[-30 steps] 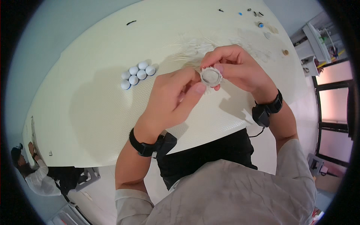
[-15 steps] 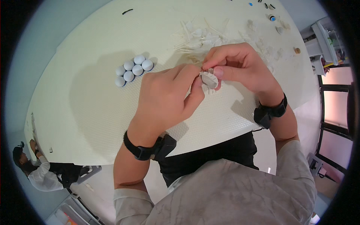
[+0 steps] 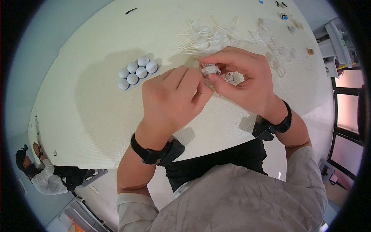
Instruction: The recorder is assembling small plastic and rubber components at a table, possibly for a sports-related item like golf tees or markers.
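Observation:
Between the thumb and fingers of my right hand (image 3: pixel 245 79) is a small whitish round piece (image 3: pixel 211 70) with a ridged, frilled rim. My left hand (image 3: pixel 170 98) is closed in a pinch at the left edge of this piece; what its fingertips grip is hidden. Under and behind my right fingers lie thin white bits (image 3: pixel 233 78). Left of my hands, several white dome-shaped pieces (image 3: pixel 141 72) with blue undersides stand close together in rows. Just beyond my fingers spreads a loose heap of thin white sticks (image 3: pixel 189 50) and translucent scraps (image 3: pixel 216 40).
Clear ring-like pieces (image 3: pixel 281 70) lie right of the heap on the white textured table (image 3: pixel 104 127). Farther off are a blue-topped cap (image 3: pixel 285 17), a brown round piece (image 3: pixel 310 51) and a black strip (image 3: pixel 131 11). Another person (image 3: pixel 46 178) sits at the far left edge.
My right hand has shifted slightly left and its fingers now curl around the whitish piece, which has turned and tilted. My left hand stays near the same place, still pinched.

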`<state>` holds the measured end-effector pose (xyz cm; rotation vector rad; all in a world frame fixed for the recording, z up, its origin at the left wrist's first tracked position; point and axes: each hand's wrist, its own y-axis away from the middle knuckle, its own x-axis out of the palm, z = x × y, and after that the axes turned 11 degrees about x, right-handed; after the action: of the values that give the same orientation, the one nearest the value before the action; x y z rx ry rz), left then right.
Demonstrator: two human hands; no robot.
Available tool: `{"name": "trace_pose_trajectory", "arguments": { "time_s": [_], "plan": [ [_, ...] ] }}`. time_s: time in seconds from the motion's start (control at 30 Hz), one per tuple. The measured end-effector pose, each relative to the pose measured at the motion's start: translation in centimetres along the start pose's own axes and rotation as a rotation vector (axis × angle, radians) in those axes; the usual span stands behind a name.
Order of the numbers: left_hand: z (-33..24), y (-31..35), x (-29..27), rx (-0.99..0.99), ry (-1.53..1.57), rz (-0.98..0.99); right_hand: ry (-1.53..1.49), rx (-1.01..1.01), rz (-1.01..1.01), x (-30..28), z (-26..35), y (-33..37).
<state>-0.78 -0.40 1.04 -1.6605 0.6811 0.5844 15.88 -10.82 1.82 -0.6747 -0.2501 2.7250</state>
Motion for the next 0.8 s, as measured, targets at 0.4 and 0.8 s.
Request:
{"name": "trace_pose_trajectory", "arguments": {
  "time_s": [0.4,0.8],
  "plan": [
    [-0.2,0.1,-0.4,0.066,-0.109,-0.062,0.143,-0.193,-0.136,0.1,0.3,0.3],
    [-0.2,0.3,-1.1,0.243,0.05,-0.228,0.138,-0.467,-0.209,0.0,-0.2,0.5]
  ]
}}
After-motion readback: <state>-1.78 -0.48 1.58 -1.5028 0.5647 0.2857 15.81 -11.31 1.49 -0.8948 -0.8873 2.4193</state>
